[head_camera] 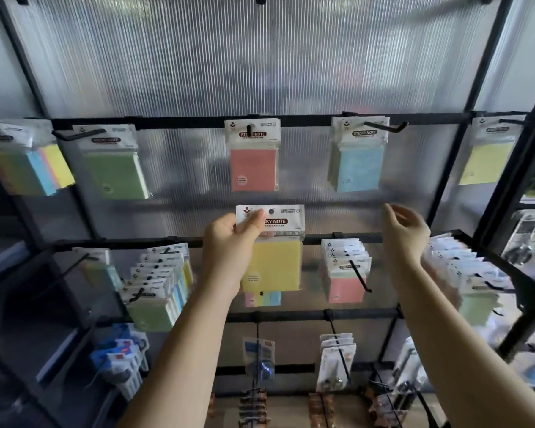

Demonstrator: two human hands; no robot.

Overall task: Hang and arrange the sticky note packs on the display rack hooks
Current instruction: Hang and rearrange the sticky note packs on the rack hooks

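My left hand (232, 242) grips a yellow sticky note pack (274, 261) by its white header card, holding it up in front of the middle rail, below the pink pack (253, 168) that hangs on the top centre hook. My right hand (405, 231) is raised to the right of it, fingers loosely curled and holding nothing, just under the blue packs (357, 168) on their top hook (386, 127). A green pack (115, 174) and a multicolour pack (28, 171) hang at the top left, and a yellow pack (485, 162) hangs at the top right.
The black rack rail (167, 122) runs across the top row. The middle row carries crowded hooks of packs (158, 282), a pink stack (346, 279) and more at the right (467, 273). Lower hooks hold other stationery (337, 359). A ribbed translucent panel (260, 57) backs the rack.
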